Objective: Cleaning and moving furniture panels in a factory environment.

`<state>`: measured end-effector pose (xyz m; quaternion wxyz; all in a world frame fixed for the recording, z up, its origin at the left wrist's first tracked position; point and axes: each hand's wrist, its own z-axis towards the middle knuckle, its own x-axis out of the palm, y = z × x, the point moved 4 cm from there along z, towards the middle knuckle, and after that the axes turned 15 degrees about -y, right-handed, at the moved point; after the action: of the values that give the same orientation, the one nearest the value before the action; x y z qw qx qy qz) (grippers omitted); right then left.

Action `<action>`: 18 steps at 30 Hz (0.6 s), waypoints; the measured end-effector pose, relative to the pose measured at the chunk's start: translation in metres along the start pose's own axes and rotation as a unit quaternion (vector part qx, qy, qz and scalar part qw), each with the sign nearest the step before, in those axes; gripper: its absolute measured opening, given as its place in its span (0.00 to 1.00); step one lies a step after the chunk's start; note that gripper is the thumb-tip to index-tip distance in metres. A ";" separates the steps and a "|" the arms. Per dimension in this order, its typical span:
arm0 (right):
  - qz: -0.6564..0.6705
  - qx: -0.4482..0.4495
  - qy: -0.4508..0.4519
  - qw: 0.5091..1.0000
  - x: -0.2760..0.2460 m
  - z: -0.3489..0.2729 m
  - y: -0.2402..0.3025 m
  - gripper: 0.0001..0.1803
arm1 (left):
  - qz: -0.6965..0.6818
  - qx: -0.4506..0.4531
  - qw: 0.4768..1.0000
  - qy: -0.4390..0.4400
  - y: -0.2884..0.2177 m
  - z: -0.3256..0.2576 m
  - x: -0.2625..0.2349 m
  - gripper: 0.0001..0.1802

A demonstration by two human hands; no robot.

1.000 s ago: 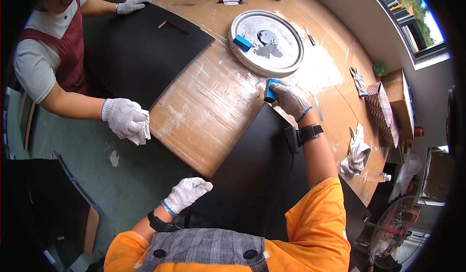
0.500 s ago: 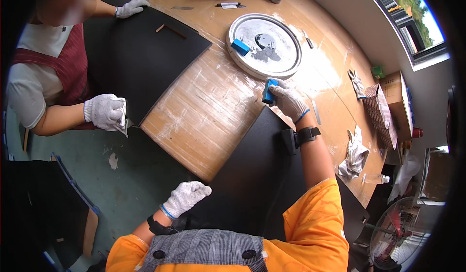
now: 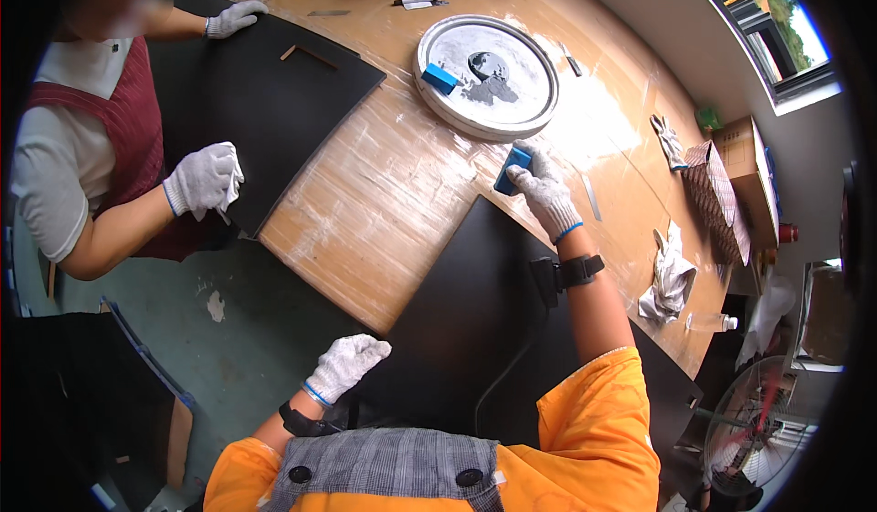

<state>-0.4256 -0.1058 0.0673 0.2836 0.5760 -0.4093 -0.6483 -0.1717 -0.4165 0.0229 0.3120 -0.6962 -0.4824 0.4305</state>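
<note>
My right hand [image 3: 545, 192], in a white knit glove, grips a small blue block [image 3: 513, 170] between thumb and fingers. It hovers around the far corner of a black panel [image 3: 466, 279] in front of me; whether the block touches the panel I cannot tell. Just beyond is a round white lid-like tray [image 3: 427, 99] with a dark wet patch and grey smear, and a second blue block [image 3: 439, 78] resting on it. My gloved left hand [image 3: 347, 366] is closed by the panel's near left edge. Its curled fingers hide anything inside them.
A co-worker at the left has one gloved hand [image 3: 236, 19] flat on another black panel [image 3: 251, 92] and holds a white cloth [image 3: 234, 183] in the other. A crumpled white cloth [image 3: 669, 279], a clear bottle [image 3: 712, 322] and a fan [image 3: 763, 425] are at the right.
The co-worker's hand with the cloth has risen toward their panel. My right hand has turned the blue block slightly. My left hand looks much the same; the whole view has shifted a little.
</note>
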 end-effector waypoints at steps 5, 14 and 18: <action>-0.096 -0.169 -0.056 0.979 0.017 -0.015 0.003 0.26 | 0.042 -0.020 0.999 0.002 0.011 0.001 0.005 0.23; -0.148 -0.058 0.015 0.987 0.009 -0.040 -0.011 0.26 | 0.074 -0.035 0.997 -0.016 0.019 0.002 0.008 0.23; -0.196 0.037 0.005 0.980 -0.023 -0.060 -0.028 0.26 | 0.092 -0.030 0.995 0.001 0.023 0.002 0.004 0.23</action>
<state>-0.3600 -0.0843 0.0550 0.1315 0.6586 -0.3107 -0.6727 -0.1637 -0.4201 0.0010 0.2502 -0.7468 -0.4290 0.4422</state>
